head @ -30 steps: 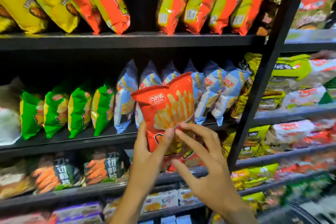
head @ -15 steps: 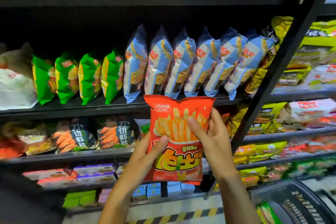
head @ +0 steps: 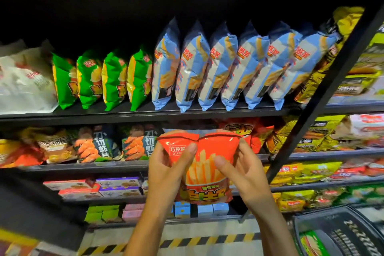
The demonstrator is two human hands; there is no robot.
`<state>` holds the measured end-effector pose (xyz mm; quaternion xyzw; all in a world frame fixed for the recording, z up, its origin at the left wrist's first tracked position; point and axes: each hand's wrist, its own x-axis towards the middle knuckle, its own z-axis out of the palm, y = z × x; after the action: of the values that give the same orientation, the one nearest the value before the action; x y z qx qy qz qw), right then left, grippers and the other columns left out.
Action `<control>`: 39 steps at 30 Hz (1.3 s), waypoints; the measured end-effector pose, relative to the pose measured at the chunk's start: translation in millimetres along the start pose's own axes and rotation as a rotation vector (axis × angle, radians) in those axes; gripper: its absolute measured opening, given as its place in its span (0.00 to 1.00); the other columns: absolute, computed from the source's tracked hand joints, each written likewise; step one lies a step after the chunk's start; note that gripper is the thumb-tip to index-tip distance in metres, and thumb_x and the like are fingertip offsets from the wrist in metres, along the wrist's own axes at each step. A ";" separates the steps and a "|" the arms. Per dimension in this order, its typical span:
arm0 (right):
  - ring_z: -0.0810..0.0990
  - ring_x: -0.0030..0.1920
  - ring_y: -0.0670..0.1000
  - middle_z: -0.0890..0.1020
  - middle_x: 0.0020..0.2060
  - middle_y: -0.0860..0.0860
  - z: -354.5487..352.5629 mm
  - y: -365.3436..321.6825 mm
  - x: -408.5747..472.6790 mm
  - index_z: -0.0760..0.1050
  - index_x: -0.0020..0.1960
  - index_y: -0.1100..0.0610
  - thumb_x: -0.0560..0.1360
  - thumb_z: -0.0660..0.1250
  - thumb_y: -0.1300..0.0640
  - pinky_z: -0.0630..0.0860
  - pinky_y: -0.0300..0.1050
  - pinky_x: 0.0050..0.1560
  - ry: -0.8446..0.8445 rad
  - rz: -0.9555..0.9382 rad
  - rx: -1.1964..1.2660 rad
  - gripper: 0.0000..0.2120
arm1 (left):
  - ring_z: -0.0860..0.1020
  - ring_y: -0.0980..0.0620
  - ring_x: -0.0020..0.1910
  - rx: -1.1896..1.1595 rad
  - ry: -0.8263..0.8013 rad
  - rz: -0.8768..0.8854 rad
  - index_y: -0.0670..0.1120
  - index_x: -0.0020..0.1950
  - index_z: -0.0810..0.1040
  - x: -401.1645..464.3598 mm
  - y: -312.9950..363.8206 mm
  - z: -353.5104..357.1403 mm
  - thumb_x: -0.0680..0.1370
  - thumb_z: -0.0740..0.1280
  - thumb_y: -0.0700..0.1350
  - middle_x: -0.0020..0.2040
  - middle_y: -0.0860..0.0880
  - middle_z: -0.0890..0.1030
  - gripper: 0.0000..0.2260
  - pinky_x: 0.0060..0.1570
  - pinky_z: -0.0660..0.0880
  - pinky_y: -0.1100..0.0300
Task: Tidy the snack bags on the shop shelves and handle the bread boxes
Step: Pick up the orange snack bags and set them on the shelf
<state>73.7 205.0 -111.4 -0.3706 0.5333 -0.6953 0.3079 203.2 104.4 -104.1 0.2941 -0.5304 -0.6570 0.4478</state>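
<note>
A person's two hands hold a red bag of fries-shaped snacks (head: 204, 164) up in front of a shop shelf, its top edge creased inward at the middle. The left hand (head: 166, 174) grips the bag's left side, thumb pressed across the front near the brand mark; the right hand (head: 244, 169) grips the right side, thumb on the printed fries and fingers curled behind the top corner. At lower right stands a black shopping basket (head: 340, 235), beside yellow-and-black floor tape (head: 207, 240). Behind the bag, low shelves carry small boxes (head: 99, 188) in red, purple, green, pink and blue. Level with the bag's top, a shelf holds shrimp chip bags (head: 99, 144) to the left and more red bags (head: 251, 131) just behind it. One shelf up, four green bags (head: 101, 79) stand upright beside six blue bags (head: 224, 68) leaning rightward, with a white bag (head: 25, 81) at far left. A black shelf post (head: 324, 97) slants across the right side.
</note>
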 end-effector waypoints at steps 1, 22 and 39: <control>0.82 0.64 0.54 0.83 0.62 0.52 -2.3 -2.6 -0.5 0.75 0.69 0.54 0.76 0.74 0.49 0.81 0.47 0.59 0.005 -0.017 0.000 0.24 | 0.86 0.47 0.50 0.021 -0.009 0.012 0.46 0.56 0.80 -0.7 -0.7 -0.6 0.70 0.76 0.45 0.49 0.47 0.87 0.16 0.46 0.83 0.57; 0.84 0.36 0.41 0.85 0.33 0.45 8.3 -9.2 4.1 0.80 0.40 0.53 0.71 0.71 0.49 0.78 0.34 0.35 0.385 -0.148 -0.114 0.08 | 0.85 0.43 0.54 0.012 -0.103 -0.051 0.48 0.49 0.84 -5.1 8.8 14.7 0.73 0.79 0.48 0.52 0.44 0.86 0.09 0.51 0.83 0.46; 0.65 0.34 0.55 0.62 0.32 0.72 -9.2 9.7 9.2 0.56 0.33 0.67 0.72 0.69 0.33 0.70 0.41 0.35 0.350 0.014 -0.007 0.39 | 0.86 0.48 0.44 -0.037 -0.033 -0.164 0.39 0.50 0.80 3.9 -0.4 11.5 0.75 0.72 0.45 0.44 0.43 0.86 0.10 0.40 0.81 0.61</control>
<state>61.3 199.8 -120.5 -0.2410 0.5838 -0.7452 0.2139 191.5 105.9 -101.0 0.3175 -0.4997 -0.7059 0.3888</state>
